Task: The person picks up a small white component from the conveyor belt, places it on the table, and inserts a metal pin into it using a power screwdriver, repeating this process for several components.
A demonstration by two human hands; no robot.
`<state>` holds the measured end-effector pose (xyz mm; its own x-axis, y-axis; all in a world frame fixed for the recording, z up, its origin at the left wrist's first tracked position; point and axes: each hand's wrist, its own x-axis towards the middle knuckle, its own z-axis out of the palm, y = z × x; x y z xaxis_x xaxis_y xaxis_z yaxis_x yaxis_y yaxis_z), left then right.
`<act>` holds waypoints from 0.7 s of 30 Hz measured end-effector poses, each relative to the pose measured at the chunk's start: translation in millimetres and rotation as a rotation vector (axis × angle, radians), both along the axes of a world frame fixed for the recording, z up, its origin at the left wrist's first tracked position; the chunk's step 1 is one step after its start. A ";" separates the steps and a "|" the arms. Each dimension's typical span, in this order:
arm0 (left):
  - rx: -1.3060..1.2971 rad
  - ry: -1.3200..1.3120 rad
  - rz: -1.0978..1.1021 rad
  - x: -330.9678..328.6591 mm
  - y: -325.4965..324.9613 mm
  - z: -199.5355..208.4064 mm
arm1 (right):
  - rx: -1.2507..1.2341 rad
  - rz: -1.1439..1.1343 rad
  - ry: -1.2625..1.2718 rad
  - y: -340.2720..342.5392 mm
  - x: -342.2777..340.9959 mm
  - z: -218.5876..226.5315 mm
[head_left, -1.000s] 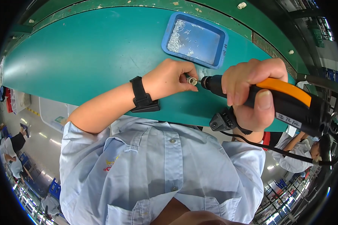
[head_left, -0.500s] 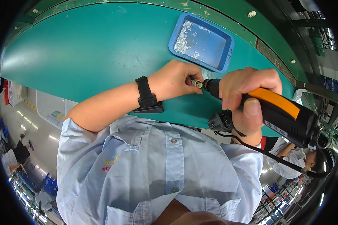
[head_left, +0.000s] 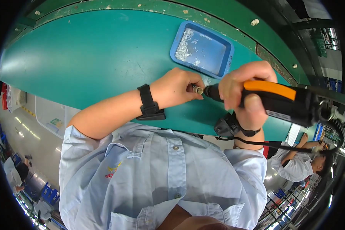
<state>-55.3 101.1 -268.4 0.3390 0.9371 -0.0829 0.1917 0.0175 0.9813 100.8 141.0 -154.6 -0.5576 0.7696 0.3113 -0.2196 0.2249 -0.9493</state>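
Small round part, held above the green table just in front of the driver's nose; whether the two touch is too small to tell. The left hand pinches the part between thumb and fingertips. The right hand is wrapped around the driver, a black body with an orange strip. Beyond the hands lies a blue tray, with thin pale pieces gathered mostly at its left side. Each wrist bears a black strap.
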 end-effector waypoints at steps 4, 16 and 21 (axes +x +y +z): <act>0.042 -0.030 0.012 3.1 -4.5 -0.2 | 0.008 0.018 0.231 19.8 7.6 12.2; 0.203 0.170 0.212 -14.3 15.4 26.6 | 0.066 -0.293 0.145 54.4 -16.3 -27.8; 0.376 0.161 0.275 -12.5 18.2 23.0 | 0.047 -0.138 0.275 34.1 0.8 0.1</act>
